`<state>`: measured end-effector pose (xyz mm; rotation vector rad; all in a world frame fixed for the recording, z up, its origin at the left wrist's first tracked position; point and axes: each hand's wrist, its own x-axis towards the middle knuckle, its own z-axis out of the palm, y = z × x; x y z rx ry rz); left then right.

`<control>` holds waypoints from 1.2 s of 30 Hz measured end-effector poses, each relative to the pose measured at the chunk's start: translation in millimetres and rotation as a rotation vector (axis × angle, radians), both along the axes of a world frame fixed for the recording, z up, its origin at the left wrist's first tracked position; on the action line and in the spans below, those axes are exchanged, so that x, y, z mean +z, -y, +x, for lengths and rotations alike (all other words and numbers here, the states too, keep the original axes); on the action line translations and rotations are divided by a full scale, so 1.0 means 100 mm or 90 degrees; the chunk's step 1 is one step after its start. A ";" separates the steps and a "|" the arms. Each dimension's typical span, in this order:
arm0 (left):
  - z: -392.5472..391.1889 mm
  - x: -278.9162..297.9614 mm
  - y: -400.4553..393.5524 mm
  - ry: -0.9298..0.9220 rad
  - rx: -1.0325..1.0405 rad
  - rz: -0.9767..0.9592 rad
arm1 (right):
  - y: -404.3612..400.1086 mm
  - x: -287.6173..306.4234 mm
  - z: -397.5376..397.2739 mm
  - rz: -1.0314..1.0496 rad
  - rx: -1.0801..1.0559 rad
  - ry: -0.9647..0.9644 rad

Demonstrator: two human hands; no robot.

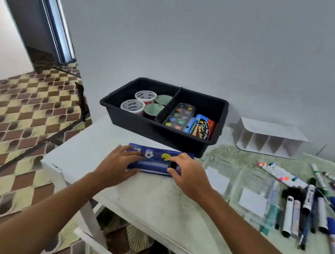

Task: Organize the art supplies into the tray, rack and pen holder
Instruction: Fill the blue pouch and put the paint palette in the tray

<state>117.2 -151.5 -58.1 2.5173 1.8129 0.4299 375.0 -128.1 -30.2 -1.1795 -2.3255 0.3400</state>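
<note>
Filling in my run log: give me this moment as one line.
both hands on blue pencil case | left hand flat on it | right hand pinches its black tab | tray holds paints | markers loose | rack empty

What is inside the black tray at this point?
The black tray has a divider. Its left section holds four paint pots. Its right section holds a watercolour palette and a blue crayon box. The near wall hides the tray floor and anything lying low there.
</note>
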 end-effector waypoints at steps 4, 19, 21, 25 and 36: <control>-0.04 0.00 -0.09 0.032 -0.028 0.064 | -0.02 -0.05 -0.14 0.002 -0.003 0.004; -0.05 0.19 -0.46 0.023 -0.157 0.086 | -0.17 -0.20 -0.24 0.290 0.029 0.056; -0.04 0.23 -0.49 0.063 -0.165 0.060 | -0.21 -0.17 -0.26 0.322 0.032 0.066; -0.03 0.33 -0.54 0.119 -0.165 0.022 | -0.31 -0.10 -0.32 0.320 0.027 0.098; -0.20 0.37 -0.50 0.123 -0.195 -0.051 | -0.36 -0.07 -0.17 0.049 0.008 0.161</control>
